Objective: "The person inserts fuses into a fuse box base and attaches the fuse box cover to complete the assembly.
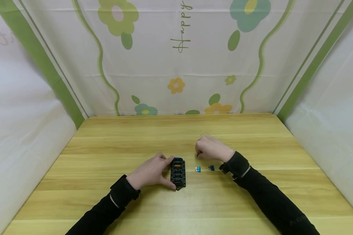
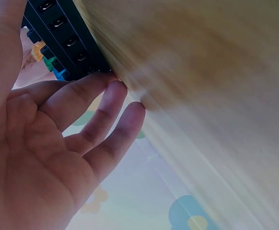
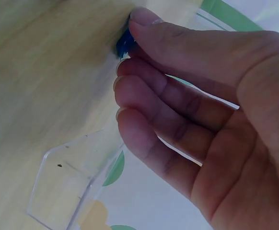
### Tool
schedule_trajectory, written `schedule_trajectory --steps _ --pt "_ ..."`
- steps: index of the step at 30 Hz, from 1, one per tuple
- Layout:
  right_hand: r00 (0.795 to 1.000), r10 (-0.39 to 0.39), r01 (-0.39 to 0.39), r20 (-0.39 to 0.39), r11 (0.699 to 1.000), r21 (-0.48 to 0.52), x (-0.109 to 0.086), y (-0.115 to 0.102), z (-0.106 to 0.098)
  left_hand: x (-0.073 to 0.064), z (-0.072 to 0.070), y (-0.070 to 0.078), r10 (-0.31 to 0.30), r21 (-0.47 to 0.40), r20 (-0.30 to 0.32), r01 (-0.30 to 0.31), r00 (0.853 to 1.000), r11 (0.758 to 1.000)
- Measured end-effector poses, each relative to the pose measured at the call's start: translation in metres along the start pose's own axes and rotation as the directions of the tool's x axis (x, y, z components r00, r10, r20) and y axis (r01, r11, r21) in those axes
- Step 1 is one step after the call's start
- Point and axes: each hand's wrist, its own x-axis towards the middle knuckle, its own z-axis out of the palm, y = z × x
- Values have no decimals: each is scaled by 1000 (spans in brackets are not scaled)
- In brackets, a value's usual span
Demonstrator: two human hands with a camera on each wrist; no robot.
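Note:
On the table a black fuse box (image 1: 177, 178) stands lengthwise, its two ends held between the thumb and fingers of my left hand (image 1: 151, 169). An orange fuse (image 1: 177, 166) sits near its far end. From the side, the left wrist view shows an orange fuse (image 2: 38, 50), a green one (image 2: 48, 63) and a blue one (image 2: 59, 74) along the box. My right hand (image 1: 212, 148) is low over the table, right of the box, pinching a blue blade fuse (image 3: 125, 42) between thumb and forefinger; the fingertips partly cover it.
Between the box and my right wrist lie a light blue fuse (image 1: 198, 169) and a darker blue fuse (image 1: 211, 168). A clear plastic cover (image 3: 58, 179) lies just beyond my right hand. Behind the wooden table (image 1: 129, 130) hangs a flowered cloth (image 1: 176, 62).

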Motion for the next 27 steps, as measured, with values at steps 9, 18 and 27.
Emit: schedule_trajectory --steps 9,18,27 --pt "1000 14 -14 -6 1000 8 -1 3 2 1 0 0 -2 -7 1 2 1000 1000" --pt "1000 20 -20 -1 999 28 -3 3 0 2 0 -1 4 -11 2 -4 1000 1000" --pt "1000 -11 11 -8 1000 -4 -1 2 3 -1 -1 1 -13 -13 10 13 1000 1000"
